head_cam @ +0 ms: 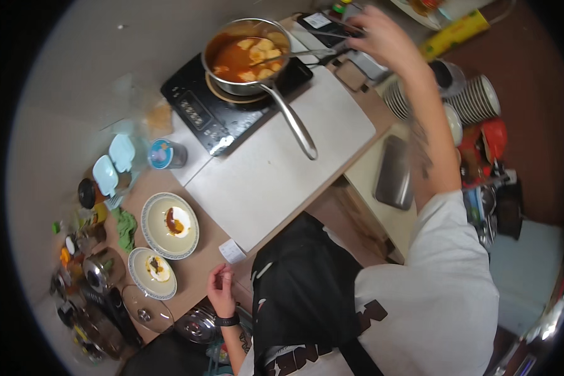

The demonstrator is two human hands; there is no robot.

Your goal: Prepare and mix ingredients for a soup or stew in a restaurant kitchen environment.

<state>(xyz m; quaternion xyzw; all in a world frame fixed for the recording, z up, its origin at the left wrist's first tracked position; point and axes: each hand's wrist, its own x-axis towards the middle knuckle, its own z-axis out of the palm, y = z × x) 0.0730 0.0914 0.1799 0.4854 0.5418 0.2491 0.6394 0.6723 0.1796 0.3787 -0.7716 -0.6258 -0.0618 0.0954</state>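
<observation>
My right hand is stretched out at the top right, its fingers around a thin metal utensil, perhaps tongs. Below it are a black flat device with a white label and a metal container. To its left, a steel saucepan sits on a black induction cooker. Pale lumps float in its orange-red broth, and a long-handled spoon or ladle leans over the rim. Loosely curled, my left hand hovers by the counter's front edge with nothing visible in it.
Two patterned bowls hold white and brown seasonings. Nearby lie a green cloth, a glass lid, a paper slip and a blue-lidded tub. Stacked bowls and a dark rectangular container stand on the right.
</observation>
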